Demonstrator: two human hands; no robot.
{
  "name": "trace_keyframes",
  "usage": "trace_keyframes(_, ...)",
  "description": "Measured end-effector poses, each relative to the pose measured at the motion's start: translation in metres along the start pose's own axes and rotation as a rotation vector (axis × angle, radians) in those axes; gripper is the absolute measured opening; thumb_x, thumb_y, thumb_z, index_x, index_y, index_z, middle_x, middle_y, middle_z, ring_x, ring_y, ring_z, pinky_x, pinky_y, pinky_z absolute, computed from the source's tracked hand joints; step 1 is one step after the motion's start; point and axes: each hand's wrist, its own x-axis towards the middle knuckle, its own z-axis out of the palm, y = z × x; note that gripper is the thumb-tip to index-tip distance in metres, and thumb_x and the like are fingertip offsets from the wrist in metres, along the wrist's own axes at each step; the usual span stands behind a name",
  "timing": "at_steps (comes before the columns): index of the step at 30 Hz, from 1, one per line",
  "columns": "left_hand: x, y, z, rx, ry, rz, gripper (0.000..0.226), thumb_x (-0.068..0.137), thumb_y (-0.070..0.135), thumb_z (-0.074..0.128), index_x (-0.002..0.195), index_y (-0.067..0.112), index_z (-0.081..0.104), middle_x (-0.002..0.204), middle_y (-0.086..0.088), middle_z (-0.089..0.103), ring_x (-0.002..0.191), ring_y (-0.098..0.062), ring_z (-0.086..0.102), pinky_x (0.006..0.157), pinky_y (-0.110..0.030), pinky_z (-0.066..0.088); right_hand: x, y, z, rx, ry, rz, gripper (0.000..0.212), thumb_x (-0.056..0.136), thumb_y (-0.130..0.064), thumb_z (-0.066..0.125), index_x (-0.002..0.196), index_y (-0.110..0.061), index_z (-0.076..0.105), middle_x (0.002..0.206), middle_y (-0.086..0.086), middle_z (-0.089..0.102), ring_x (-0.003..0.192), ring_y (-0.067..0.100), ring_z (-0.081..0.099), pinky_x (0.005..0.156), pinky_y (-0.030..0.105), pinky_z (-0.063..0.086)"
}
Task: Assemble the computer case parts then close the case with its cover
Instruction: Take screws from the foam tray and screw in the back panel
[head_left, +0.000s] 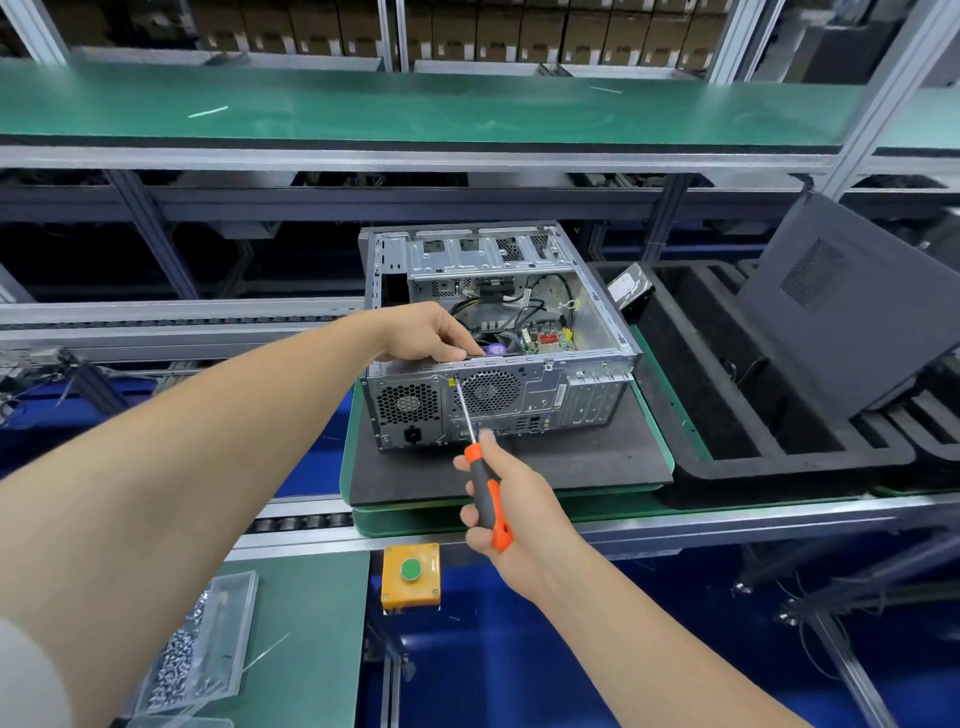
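Left hand (431, 332), fingers curled together, grips top back edge of open silver metal computer case (540, 395) in middle. Right hand (519, 514) fingers wrap orange-and-black screwdriver (485, 493), tip on case back. Dark grey flat cover (852, 322) leans far right.

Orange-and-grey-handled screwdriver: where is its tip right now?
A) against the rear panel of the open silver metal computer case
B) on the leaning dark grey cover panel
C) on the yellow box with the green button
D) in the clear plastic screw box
A: the right hand grips the orange-and-grey-handled screwdriver, whose shaft runs up to the rear panel of the open silver metal computer case, beside the round fan grille.
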Motion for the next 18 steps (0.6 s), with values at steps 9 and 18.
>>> trace_keyframes(9,0.002,0.0,0.002,0.088,0.035,0.046,0.024,0.103,0.02,0.061,0.099,0.041,0.075,0.089,0.019,0.072,0.089,-0.009,0.067,0.093,-0.033,0.05,0.0,0.001,-0.002,-0.054,0.059,0.024,0.051,0.105,-0.055,0.049,0.113,-0.011,0.074,0.085,0.003,0.066,0.057,0.011,0.05,0.043,0.022,0.035)
trace_keyframes(18,0.001,-0.002,0.003,0.058,0.036,0.048,0.018,0.102,0.02,0.063,0.103,0.034,0.075,0.099,0.027,0.072,0.096,0.003,0.065,0.099,-0.031,0.046,-0.004,0.003,0.006,0.169,-0.085,0.127,0.045,0.107,-0.049,0.05,0.11,-0.009,0.072,0.073,0.001,0.066,0.054,0.013,0.054,0.043,0.023,0.041)
